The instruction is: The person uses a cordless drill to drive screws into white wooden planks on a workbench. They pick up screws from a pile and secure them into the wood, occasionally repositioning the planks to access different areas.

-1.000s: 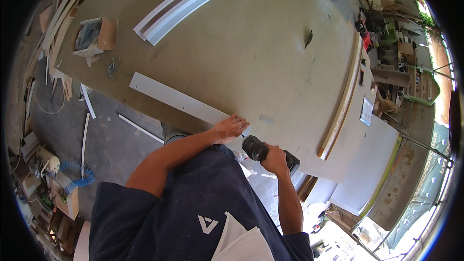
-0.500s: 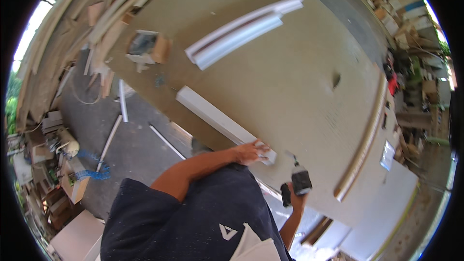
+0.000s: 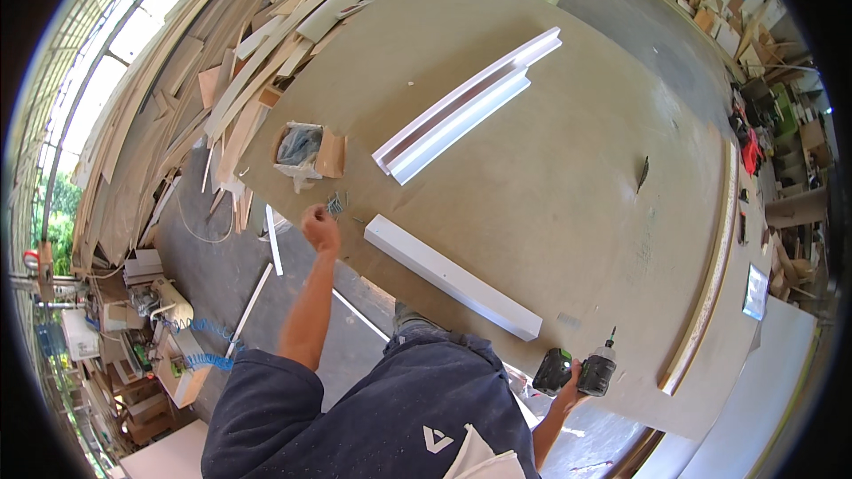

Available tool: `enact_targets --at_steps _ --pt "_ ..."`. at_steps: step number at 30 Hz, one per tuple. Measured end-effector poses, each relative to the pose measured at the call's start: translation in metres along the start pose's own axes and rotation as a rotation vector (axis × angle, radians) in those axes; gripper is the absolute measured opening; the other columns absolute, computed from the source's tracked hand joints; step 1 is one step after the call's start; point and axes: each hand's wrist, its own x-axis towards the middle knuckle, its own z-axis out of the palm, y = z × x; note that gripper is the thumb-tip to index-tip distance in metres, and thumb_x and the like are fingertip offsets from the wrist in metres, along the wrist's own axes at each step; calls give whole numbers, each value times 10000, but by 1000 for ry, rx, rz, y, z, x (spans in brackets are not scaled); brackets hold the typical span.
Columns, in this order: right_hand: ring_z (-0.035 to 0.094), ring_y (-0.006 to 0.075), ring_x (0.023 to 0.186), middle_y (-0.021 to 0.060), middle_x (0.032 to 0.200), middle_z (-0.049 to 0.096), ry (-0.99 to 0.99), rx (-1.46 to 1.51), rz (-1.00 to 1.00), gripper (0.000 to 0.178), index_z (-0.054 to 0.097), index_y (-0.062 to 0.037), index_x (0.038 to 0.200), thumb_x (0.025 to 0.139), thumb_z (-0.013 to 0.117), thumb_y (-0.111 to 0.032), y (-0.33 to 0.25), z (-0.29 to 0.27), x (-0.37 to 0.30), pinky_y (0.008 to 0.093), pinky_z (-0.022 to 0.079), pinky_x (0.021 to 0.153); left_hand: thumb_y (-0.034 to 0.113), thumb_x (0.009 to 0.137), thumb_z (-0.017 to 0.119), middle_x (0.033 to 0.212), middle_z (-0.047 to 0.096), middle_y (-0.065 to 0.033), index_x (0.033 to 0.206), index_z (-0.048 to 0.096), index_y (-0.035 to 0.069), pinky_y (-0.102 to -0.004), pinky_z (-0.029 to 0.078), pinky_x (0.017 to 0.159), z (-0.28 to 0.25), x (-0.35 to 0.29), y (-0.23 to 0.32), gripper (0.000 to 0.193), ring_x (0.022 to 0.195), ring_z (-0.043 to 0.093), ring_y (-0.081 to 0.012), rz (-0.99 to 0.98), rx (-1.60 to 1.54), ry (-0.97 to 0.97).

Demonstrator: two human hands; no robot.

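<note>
Reaching over the table's left edge, my left hand [image 3: 321, 229] is beside a small pile of screws [image 3: 335, 204]. Its fingers are curled together, and whatever may be between them is too small to make out. My right hand [image 3: 571, 387] grips a black-and-grey cordless drill [image 3: 597, 370] by its handle, with the bit pointing away from me over the near table edge. Between the two hands lies a long white box-shaped beam [image 3: 451, 277], touched by neither. Beyond the screws stands an open cardboard box [image 3: 332, 156] with a plastic bag in it.
Two white angled strips [image 3: 470, 106] lie farther back on the big brown tabletop [image 3: 568, 177]. A long rail [image 3: 701, 293] runs along the right side. Scrap boards [image 3: 186, 80] are heaped at the left, and a blue coiled hose [image 3: 209, 360] is at the lower left.
My left hand has left the near end of the white beam and moved left to the screws. The drill in my right hand has shifted a little right. The whole view has shifted.
</note>
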Motion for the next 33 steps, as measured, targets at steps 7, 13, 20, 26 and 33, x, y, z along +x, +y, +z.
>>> enact_targets --at_steps 7,13,20,26,33 --pt "543 133 752 11 877 611 27 19 -4 430 634 -13 1261 853 765 -55 15 -5 -2 296 481 721 173 794 743 806 696 -190 808 739 2 -451 524 782 13 32 23 172 820 678 -369 112 145 -398" --pt "623 163 817 53 982 690 87 3 -3 384 667 -14 1148 805 830 -68 26 -8 -12 314 531 755 167 817 721 843 705 -214 854 746 -3 -480 525 832 48 18 38 175 872 684 -392 122 339 -396" --pt "600 135 632 25 732 650 -68 -57 -11 159 676 -33 886 805 809 -66 -43 -11 -40 306 502 607 90 887 682 975 704 -180 1022 698 7 -459 537 811 49 18 58 160 849 676 -354 322 195 -77" --pt "688 225 788 96 841 719 -446 -254 -49 264 672 1 875 764 863 -142 -101 -12 -43 354 561 747 250 945 724 950 687 -72 1108 686 23 -327 532 800 20 -55 166 283 869 646 -177 88 -644 -717" --pt "717 225 891 128 971 738 -627 -477 -108 534 679 7 1068 670 948 -228 -124 23 -41 367 568 784 149 936 694 924 754 -100 1088 727 5 -344 525 853 12 -187 239 212 905 685 -167 192 -567 -1631"
